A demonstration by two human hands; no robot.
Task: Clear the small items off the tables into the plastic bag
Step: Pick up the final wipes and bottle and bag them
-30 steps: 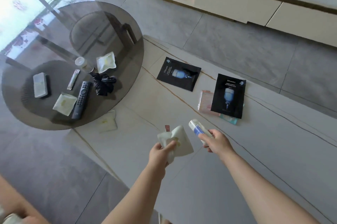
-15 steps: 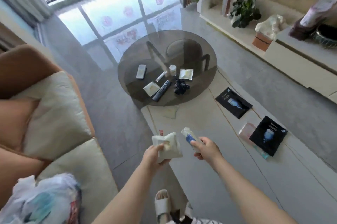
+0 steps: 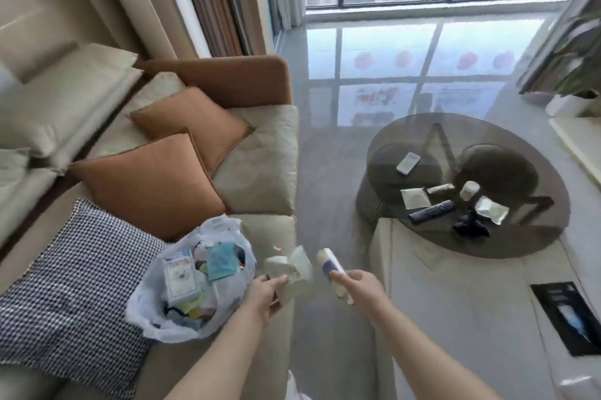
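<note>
My left hand (image 3: 265, 290) grips pale white packets (image 3: 291, 264), held just right of the plastic bag (image 3: 169, 318). The bag lies open on the sofa seat and holds a boxed item, a teal packet and other small things. My right hand (image 3: 359, 285) holds a small white bottle with a blue label (image 3: 330, 264) over the gap between sofa and table. On the round glass table (image 3: 536, 237) lie two white packets (image 3: 414, 198), a remote (image 3: 431, 215), a white jar (image 3: 470, 189), a black scrunchie (image 3: 470, 225) and a white case (image 3: 408, 163). A black sachet (image 3: 567, 316) rests on the marble table (image 3: 455, 302).
The beige sofa (image 3: 260, 171) carries orange cushions (image 3: 153, 184) and a checked cushion (image 3: 65, 272) beside the bag. Glossy grey floor runs between sofa and tables. A window wall stands at the back, and a potted plant (image 3: 575, 74) at the far right.
My view has swung left from the marble table to the sofa. Both hands, still holding the packets and the bottle, now sit close to the open plastic bag.
</note>
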